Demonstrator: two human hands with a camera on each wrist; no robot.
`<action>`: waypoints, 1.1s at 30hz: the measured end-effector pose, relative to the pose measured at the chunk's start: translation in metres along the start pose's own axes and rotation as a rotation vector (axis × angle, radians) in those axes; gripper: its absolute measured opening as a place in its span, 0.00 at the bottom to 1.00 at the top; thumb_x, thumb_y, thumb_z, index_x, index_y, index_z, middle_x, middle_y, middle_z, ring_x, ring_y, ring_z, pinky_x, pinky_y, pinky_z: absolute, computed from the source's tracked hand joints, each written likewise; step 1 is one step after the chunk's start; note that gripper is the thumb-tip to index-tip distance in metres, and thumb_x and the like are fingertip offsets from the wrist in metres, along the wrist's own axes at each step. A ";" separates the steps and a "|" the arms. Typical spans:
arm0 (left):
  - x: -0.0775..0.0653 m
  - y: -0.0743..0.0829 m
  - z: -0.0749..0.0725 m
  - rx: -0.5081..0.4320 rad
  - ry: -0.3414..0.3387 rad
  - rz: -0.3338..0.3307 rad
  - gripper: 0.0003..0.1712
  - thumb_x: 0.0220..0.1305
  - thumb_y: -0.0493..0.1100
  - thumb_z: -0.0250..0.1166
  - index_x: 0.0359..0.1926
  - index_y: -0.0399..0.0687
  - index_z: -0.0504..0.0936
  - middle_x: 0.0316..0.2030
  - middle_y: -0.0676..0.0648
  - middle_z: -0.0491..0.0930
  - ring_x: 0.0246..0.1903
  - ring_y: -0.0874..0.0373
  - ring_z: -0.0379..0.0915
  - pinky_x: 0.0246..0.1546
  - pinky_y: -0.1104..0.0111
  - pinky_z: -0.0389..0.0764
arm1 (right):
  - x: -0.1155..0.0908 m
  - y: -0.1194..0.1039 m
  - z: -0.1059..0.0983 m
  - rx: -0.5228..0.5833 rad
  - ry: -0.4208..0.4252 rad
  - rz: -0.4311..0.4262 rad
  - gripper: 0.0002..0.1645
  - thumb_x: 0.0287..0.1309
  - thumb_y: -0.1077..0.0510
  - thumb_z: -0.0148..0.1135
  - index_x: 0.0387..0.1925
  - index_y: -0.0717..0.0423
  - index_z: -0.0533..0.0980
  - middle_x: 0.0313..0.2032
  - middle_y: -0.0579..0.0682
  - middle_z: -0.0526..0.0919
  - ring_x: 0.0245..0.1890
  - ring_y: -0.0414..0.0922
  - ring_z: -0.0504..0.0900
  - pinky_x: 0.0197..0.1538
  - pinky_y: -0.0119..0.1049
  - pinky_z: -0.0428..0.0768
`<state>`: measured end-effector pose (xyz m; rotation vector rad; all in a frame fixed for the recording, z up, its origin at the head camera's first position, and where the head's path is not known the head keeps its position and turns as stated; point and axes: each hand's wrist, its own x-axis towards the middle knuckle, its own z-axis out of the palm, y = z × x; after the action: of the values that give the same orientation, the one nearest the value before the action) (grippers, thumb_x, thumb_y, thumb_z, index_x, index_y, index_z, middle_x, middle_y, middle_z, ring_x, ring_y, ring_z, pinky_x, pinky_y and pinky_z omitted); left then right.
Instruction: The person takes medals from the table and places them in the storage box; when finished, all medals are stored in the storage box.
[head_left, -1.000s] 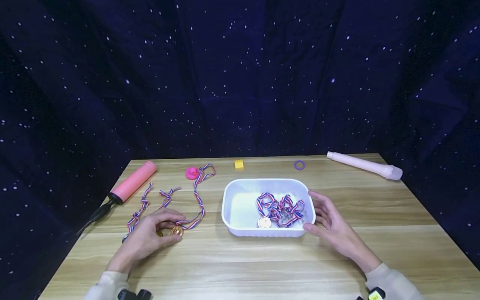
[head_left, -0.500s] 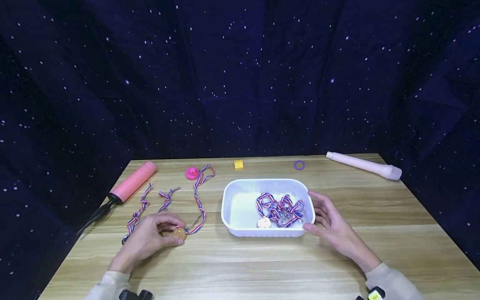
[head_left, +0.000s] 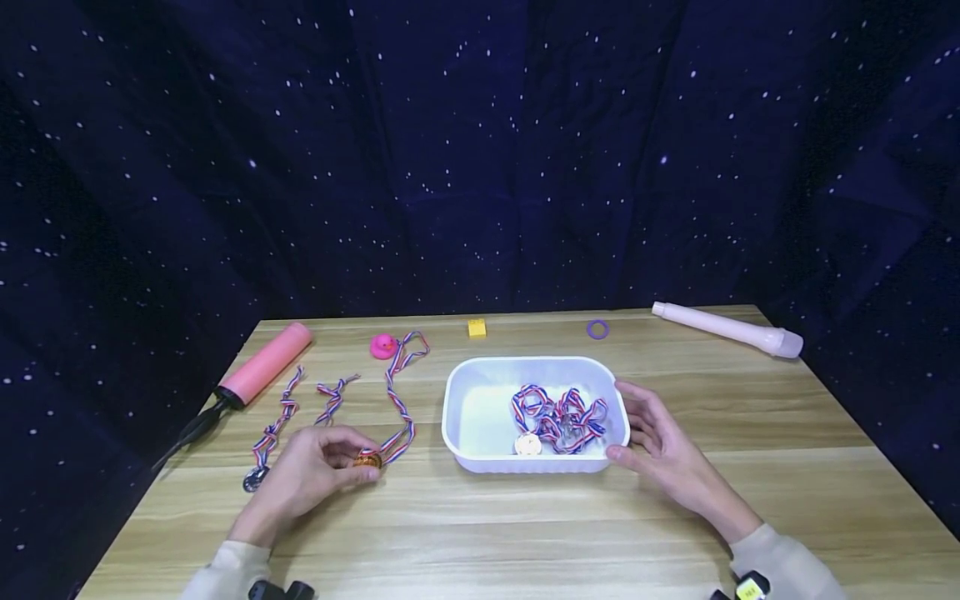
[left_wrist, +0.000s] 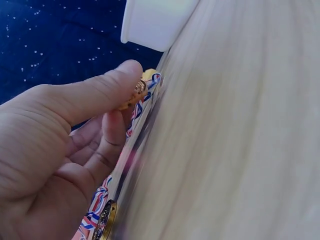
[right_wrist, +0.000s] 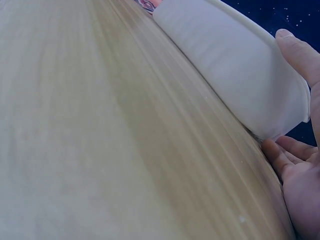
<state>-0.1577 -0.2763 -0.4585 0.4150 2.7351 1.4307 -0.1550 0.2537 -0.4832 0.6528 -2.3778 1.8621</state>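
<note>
My left hand (head_left: 318,467) pinches a gold medal (head_left: 368,459) between thumb and fingertips, low over the wooden table. Its red, white and blue ribbon (head_left: 405,408) trails back across the tabletop to a pink rubber duck (head_left: 384,346). Below that hand in the left wrist view lies another gold-rimmed medal (left_wrist: 106,221); the hand hides it in the head view. A silver medal (head_left: 256,479) rests to the left. My right hand (head_left: 660,437) rests against the right end of a white plastic bin (head_left: 468,462), thumb at the rim, fingertips low on the side.
Ribbons (head_left: 570,417) and a pale round medal (head_left: 528,444) lie inside the bin. Along the back are a yellow toy brick (head_left: 477,327), a purple ring (head_left: 597,329) and a pale pink toy microphone (head_left: 727,329). A pink hand pump (head_left: 270,362) lies at left.
My left hand has picked at the gold medal, tilted it up from the tabletop and shifted slightly right, drawing the ribbon along. The silver medal is more exposed. My right hand stays at the bin.
</note>
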 end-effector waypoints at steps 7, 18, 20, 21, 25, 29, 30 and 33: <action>0.001 0.005 0.003 -0.151 0.029 -0.032 0.19 0.50 0.36 0.89 0.43 0.42 0.94 0.44 0.41 0.90 0.36 0.57 0.90 0.39 0.68 0.92 | 0.001 -0.001 -0.001 -0.006 -0.001 0.012 0.52 0.70 0.67 0.74 0.86 0.54 0.57 0.75 0.69 0.71 0.71 0.43 0.77 0.69 0.25 0.79; 0.007 0.014 0.008 -0.117 0.156 -0.022 0.10 0.60 0.41 0.85 0.41 0.48 0.95 0.40 0.49 0.93 0.36 0.57 0.90 0.36 0.68 0.90 | 0.001 -0.001 -0.003 -0.002 0.003 0.001 0.52 0.70 0.68 0.74 0.86 0.54 0.57 0.75 0.69 0.71 0.70 0.42 0.78 0.69 0.25 0.80; 0.008 0.018 0.007 -0.113 0.157 -0.036 0.10 0.63 0.43 0.84 0.43 0.48 0.94 0.39 0.50 0.94 0.36 0.56 0.90 0.35 0.68 0.89 | 0.001 -0.001 -0.003 -0.003 0.003 -0.001 0.52 0.70 0.69 0.73 0.86 0.54 0.57 0.75 0.69 0.71 0.70 0.42 0.77 0.69 0.25 0.80; 0.008 0.020 0.007 -0.116 0.154 -0.037 0.10 0.64 0.44 0.84 0.43 0.47 0.94 0.39 0.49 0.94 0.35 0.55 0.90 0.35 0.67 0.89 | 0.001 -0.001 -0.003 -0.003 0.003 0.000 0.52 0.70 0.69 0.73 0.86 0.54 0.57 0.75 0.69 0.71 0.70 0.42 0.77 0.69 0.25 0.80; 0.012 0.030 0.006 -0.155 0.134 -0.054 0.13 0.67 0.43 0.82 0.46 0.41 0.91 0.37 0.45 0.94 0.34 0.50 0.92 0.34 0.63 0.92 | 0.001 -0.001 -0.002 -0.001 -0.001 0.004 0.52 0.70 0.68 0.73 0.86 0.54 0.57 0.75 0.69 0.71 0.71 0.43 0.78 0.69 0.26 0.80; 0.020 0.039 0.005 -0.219 0.091 -0.074 0.16 0.68 0.41 0.81 0.48 0.35 0.89 0.37 0.39 0.94 0.34 0.42 0.94 0.36 0.55 0.95 | 0.001 0.001 -0.001 -0.002 -0.002 0.008 0.51 0.70 0.68 0.73 0.86 0.54 0.57 0.75 0.69 0.71 0.70 0.44 0.78 0.69 0.26 0.80; 0.022 0.041 0.005 -0.237 0.076 -0.077 0.16 0.68 0.41 0.81 0.49 0.34 0.88 0.37 0.38 0.93 0.35 0.40 0.94 0.37 0.53 0.95 | 0.000 0.001 -0.001 -0.002 -0.002 0.009 0.51 0.70 0.68 0.73 0.86 0.54 0.57 0.75 0.69 0.71 0.70 0.45 0.78 0.68 0.25 0.80; 0.027 0.047 0.005 -0.297 0.036 -0.059 0.16 0.69 0.39 0.80 0.49 0.31 0.88 0.39 0.35 0.93 0.37 0.36 0.94 0.41 0.49 0.94 | 0.000 0.001 -0.001 -0.004 0.000 0.009 0.51 0.71 0.68 0.73 0.86 0.54 0.58 0.74 0.69 0.72 0.70 0.46 0.78 0.68 0.25 0.80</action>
<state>-0.1727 -0.2398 -0.4203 0.2941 2.4776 1.8050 -0.1557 0.2546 -0.4843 0.6427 -2.3878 1.8599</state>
